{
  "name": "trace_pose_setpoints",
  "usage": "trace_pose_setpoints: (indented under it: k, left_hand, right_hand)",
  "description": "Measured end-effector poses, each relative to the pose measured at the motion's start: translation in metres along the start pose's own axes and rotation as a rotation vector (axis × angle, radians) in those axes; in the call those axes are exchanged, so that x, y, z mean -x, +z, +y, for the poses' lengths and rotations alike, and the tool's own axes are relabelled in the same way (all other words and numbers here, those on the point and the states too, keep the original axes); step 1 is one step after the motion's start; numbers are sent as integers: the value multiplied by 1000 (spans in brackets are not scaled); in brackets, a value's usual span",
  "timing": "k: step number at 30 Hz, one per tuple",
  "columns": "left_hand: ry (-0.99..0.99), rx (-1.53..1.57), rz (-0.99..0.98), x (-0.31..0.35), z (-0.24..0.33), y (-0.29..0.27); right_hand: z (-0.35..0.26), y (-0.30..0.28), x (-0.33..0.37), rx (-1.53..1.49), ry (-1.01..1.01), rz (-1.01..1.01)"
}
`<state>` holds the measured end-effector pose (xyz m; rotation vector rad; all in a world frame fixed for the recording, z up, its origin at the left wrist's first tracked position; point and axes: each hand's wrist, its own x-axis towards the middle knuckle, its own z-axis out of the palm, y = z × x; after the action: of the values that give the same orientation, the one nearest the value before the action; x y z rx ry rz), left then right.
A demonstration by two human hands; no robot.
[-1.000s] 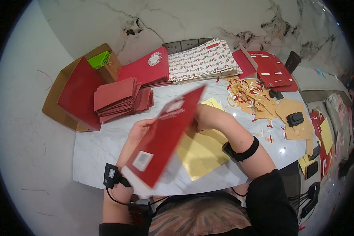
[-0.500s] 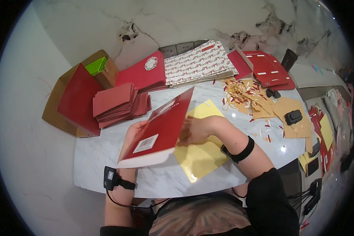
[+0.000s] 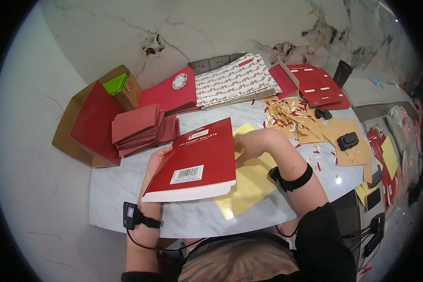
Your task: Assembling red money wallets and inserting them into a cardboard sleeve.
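Note:
A flat red paper packet (image 3: 202, 152) with a white lower edge and a barcode label is held tilted above the table, printed side up. My left hand (image 3: 159, 159) grips its left edge, the fingers partly behind it. At its right edge is my right hand (image 3: 251, 143), fingers bent; the fingertips are partly hidden, so a grip on the packet is not plain. Under the packet and my right hand lies a yellow sheet (image 3: 242, 197) on the white marble-patterned table (image 3: 188, 221).
Dark red envelopes (image 3: 136, 124) are stacked beside an open cardboard box (image 3: 73, 127) at the left. Along the back lie red folders (image 3: 167, 89), patterned white sheets (image 3: 235, 82) and red cards (image 3: 315, 84). Paper scraps (image 3: 291, 117) and a black device (image 3: 348, 141) sit at right.
The red packet has turned from steeply tilted to flatter, its printed side now facing up. My right hand has moved slightly right, from behind the packet to its right edge.

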<state>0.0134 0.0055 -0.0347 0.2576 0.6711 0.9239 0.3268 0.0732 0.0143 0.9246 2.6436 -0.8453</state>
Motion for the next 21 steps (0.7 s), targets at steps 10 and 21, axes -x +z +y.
trace_pose_setpoints:
  k: [10, 21]
  left_hand:
    - [4, 54, -61, 1, 0, -11]
    - [202, 143, -536, -1, -27, -8]
  right_hand:
    - [-3, -43, 37, -147, 528, 321]
    - [-9, -27, 33, -197, 185, 464]
